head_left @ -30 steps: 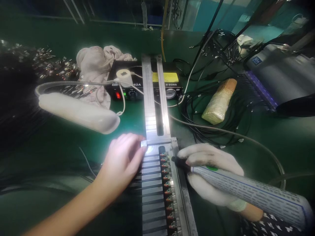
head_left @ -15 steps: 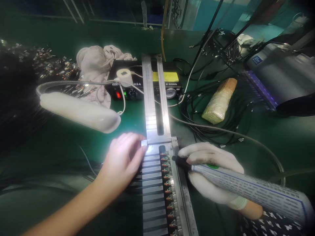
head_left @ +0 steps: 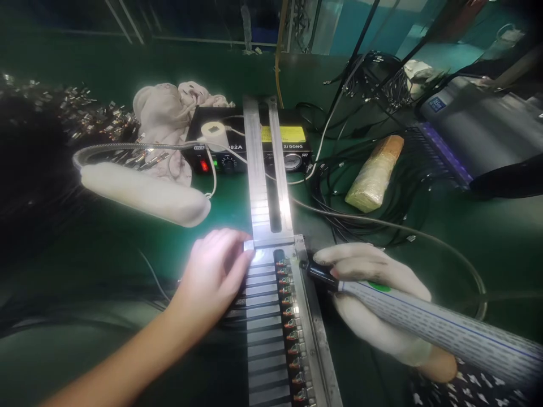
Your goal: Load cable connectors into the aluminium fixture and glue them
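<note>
At the bottom centre, one long silver metal fixture with dark cross slots (head_left: 263, 323), lined along its right side with roughly a dozen small metal connectors (head_left: 293, 323). At the lower right, one black sleeve with white markings (head_left: 470, 384) and one white-gloved right hand (head_left: 382, 268), fingers wrapped closed around one grey-white, print-covered cylinder with a black tip (head_left: 424, 314), aimed leftward at the fixture's right edge; contact there hard to tell. From the lower left, one bare forearm slanting up to the left hand (head_left: 212, 263), palm down, with thumb and forefinger pinched on one small silver metal block (head_left: 248, 246) at the fixture's left edge. Beyond, at centre, one flat silver slotted metal plate (head_left: 259, 181). Left of it, one white rounded lamp head (head_left: 146, 192); to the right, one film-wrapped yellow-brown block (head_left: 375, 172). Behind the plate, one black control box with a yellow label (head_left: 235, 155).
</note>
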Motion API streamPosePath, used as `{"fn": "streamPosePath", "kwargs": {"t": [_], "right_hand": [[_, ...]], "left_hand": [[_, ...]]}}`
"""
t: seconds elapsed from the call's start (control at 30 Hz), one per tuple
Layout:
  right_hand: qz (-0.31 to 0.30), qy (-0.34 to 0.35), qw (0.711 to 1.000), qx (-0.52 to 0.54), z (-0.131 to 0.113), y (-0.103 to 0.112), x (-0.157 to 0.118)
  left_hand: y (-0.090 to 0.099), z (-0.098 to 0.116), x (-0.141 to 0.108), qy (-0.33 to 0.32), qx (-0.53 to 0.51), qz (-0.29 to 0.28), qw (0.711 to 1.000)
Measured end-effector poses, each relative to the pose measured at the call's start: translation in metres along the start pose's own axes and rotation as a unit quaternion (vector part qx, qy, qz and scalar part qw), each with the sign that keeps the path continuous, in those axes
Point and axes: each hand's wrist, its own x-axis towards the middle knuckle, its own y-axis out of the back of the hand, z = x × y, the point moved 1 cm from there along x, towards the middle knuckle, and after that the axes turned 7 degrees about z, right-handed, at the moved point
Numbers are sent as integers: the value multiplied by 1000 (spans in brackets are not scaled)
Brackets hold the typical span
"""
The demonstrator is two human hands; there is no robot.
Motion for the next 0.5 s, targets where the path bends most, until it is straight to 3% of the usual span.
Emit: {"fn": "streamPosePath", "kwargs": {"t": [0.5], "right_hand": [[-25,-5,999,20,4,-6,-7]], "left_hand": [[1,1,2,-1,3,1,1000]]}}
